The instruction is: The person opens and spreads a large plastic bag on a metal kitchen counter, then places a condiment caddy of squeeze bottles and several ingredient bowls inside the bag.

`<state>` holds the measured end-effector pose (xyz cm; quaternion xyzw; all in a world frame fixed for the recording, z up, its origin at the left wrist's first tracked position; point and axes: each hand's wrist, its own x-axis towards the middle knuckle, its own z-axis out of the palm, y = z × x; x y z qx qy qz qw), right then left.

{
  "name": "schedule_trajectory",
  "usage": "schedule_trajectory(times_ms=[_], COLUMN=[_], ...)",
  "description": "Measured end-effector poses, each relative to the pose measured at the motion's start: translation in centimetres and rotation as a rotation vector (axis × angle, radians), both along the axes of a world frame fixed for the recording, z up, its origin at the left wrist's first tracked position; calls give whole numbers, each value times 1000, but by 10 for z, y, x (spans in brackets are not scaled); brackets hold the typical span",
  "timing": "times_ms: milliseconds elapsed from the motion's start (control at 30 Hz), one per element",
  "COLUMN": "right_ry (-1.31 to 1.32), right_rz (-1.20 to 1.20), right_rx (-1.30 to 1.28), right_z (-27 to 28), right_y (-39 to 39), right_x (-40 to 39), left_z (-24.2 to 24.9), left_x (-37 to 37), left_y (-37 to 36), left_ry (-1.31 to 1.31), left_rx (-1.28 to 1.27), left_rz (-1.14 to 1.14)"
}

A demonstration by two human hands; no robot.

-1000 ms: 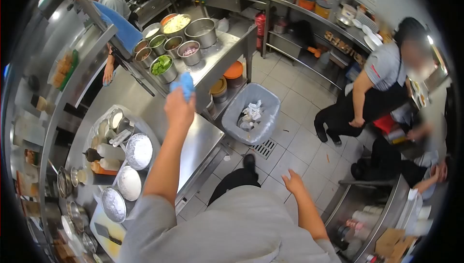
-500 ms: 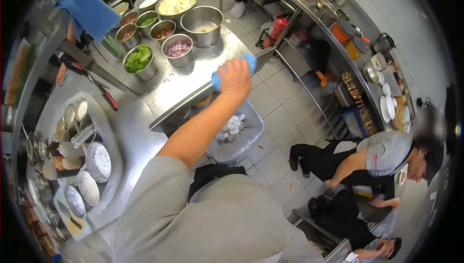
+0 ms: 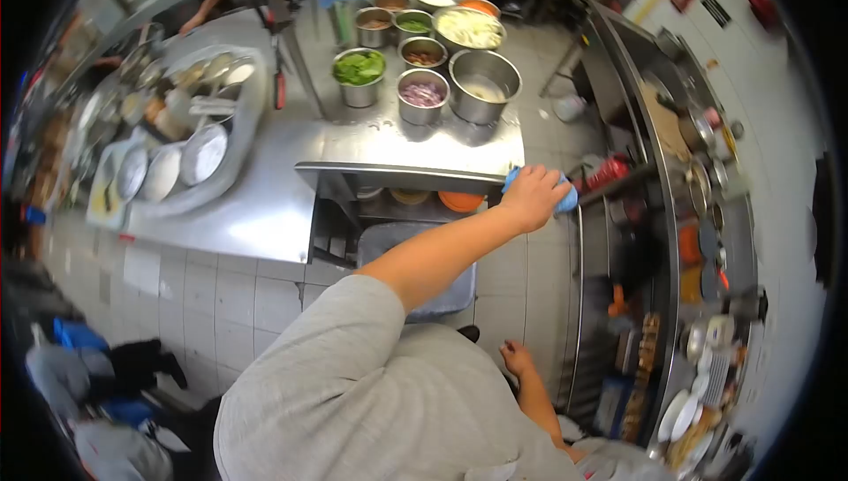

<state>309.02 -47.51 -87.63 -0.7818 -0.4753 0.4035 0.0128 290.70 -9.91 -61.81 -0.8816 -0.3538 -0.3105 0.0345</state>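
Observation:
My left hand (image 3: 535,199) is closed around a blue cloth (image 3: 569,199), which sticks out on both sides of the fingers. It is at the front right corner of the steel counter (image 3: 371,147), with the arm stretched out from my grey sleeve. Behind it on the counter stands a large steel pot (image 3: 477,110) with some pale contents. Beside that are a pot of chopped purple onion (image 3: 421,92) and a pot of green leaves (image 3: 359,68). My right hand is out of view.
A grey bin (image 3: 450,295) stands below the counter. Another person's hand (image 3: 517,357) is close to my right side. A plastic-lined tub (image 3: 252,141) of pans sits at left. Shelving (image 3: 649,154) lines the right wall. Other people in grey shirts (image 3: 57,375) are lower left.
My view has swung round, so the counter appears level. The left hand, still gripping the blue cloth, has shifted along the front edge to the right corner. A co-worker appears closer.

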Motion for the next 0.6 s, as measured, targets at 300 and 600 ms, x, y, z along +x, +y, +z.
schedule_trajectory(times_ms=[300,600], right_ry=[-80,-76], right_rz=[91,11], right_rx=[-281,-224], right_z=[-4,-5], right_y=[-44,-31], right_x=[158,216], left_z=[44,21], left_x=[-64,-238], left_y=[-1,-2], left_ry=[-188,-92], left_rx=[-474,-33], left_rz=[244,791])
